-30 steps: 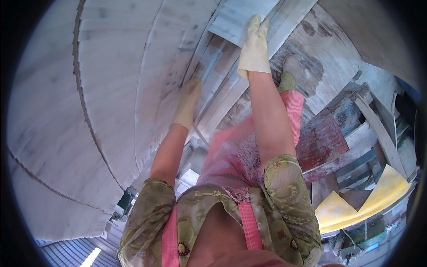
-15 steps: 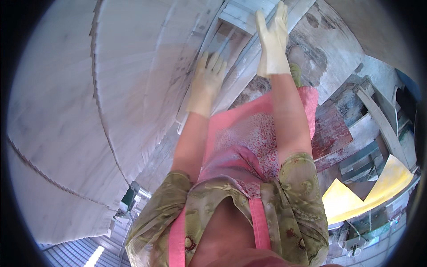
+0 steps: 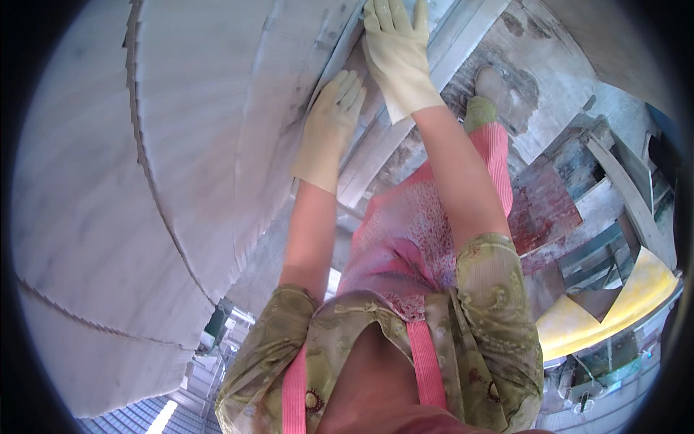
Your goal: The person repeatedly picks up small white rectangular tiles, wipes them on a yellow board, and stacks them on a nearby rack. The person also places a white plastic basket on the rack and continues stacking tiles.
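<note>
Both of my hands wear cream rubber gloves. My left hand (image 3: 330,121) lies flat against a long grey ledge (image 3: 367,90) beside the large pale slabs, its fingers stretched out and nothing visible in them. Farther ahead and to the right, my right hand (image 3: 399,54) spreads over the ledge's far part at the top edge of the view. Its thumb stands apart from the fingers, and its palm side is hidden. A pale rail (image 3: 463,36) runs along the right side of the ledge.
Large whitish, marble-looking slabs (image 3: 202,123) with jagged edges fill the left side. My pink apron (image 3: 397,224) hangs below my arms. On the right are a reddish board (image 3: 538,199), a curved plank (image 3: 625,184) and a bright yellow sheet (image 3: 614,318). My shoe (image 3: 493,83) stands on stained floor.
My right hand has swung left from over the rail onto the ledge. My left hand has shifted little. More of my pink trouser leg shows now.
</note>
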{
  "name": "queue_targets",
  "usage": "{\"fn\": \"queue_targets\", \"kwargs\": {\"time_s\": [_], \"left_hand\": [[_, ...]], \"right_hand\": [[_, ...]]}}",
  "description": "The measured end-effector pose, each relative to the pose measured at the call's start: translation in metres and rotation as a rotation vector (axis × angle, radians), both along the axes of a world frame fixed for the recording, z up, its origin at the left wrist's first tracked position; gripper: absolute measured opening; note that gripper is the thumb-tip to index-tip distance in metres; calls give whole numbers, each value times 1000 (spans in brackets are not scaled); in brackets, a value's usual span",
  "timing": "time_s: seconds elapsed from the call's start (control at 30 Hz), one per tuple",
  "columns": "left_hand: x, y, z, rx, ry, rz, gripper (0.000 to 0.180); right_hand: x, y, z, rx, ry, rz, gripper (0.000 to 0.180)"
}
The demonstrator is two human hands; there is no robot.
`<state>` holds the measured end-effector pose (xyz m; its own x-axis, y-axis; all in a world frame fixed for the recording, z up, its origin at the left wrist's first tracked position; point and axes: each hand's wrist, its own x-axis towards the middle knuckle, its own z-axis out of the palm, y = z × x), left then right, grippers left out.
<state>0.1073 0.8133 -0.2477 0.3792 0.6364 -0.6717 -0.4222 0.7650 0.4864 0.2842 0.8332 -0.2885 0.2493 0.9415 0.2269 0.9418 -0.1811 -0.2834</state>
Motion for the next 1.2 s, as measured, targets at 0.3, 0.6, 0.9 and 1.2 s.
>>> {"fn": "queue_targets", "kwargs": {"time_s": [0.3, 0.6, 0.9, 1.2], "left_hand": [[-165, -52, -38, 505, 1123, -893, 63], [-303, -78, -44, 301, 867, -1273, 55], [-316, -78, -45, 44, 648, -991, 69], [-296, -77, -33, -10, 928, -890, 12]], "right_hand": [[62, -43, -42, 122, 753, -264, 57], [45, -38, -62, 302, 1454, -834, 52], [41, 7, -58, 459, 1648, -840, 50], [44, -69, -50, -233, 1114, -597, 57]]}}
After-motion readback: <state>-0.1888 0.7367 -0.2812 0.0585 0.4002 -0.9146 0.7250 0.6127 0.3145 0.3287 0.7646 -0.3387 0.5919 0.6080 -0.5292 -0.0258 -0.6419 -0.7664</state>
